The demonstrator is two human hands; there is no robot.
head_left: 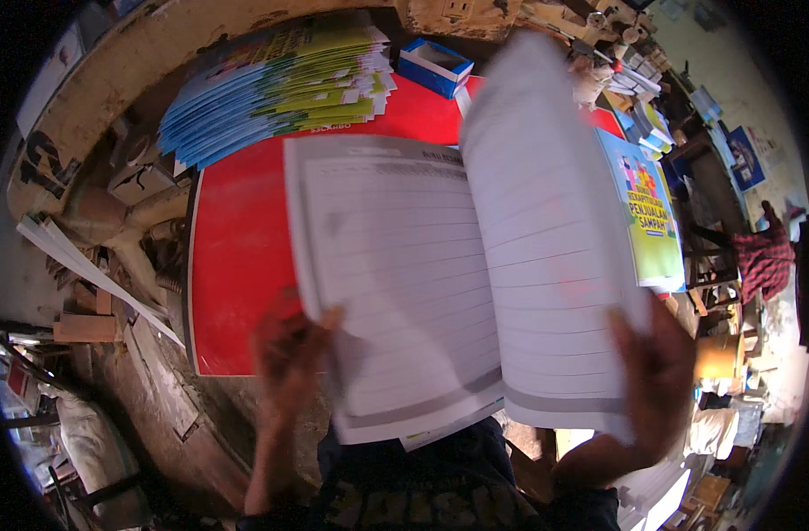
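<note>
Head view shows an open white paper booklet with grey-ruled pages (404, 292) held above the glossy flat red tabletop (236, 265), its lower edge close to the dark shirt of the person; whether it touches the red surface cannot be told. The spine, along the booklet's long axis, runs from about half past eleven to half past five, between the two grips. From the spine's middle, the bare left grip (291, 343) lies toward eight o'clock, pinched on the left page's outer margin with the thumb on top. The bare right grip (654, 363) lies toward four o'clock, closed on the outer margin of the curved, blurred white right-hand leaf (546, 248), whose top rises toward one o'clock. Thus the right grip is the nearer to that raised leaf, and the left to the flatter page. Beyond the booklet, a fanned stack of glossy blue-and-green booklets (281, 97) lies toward ten o'clock, and a single blue-and-green booklet with a colourful cover (652, 217) toward two.
</note>
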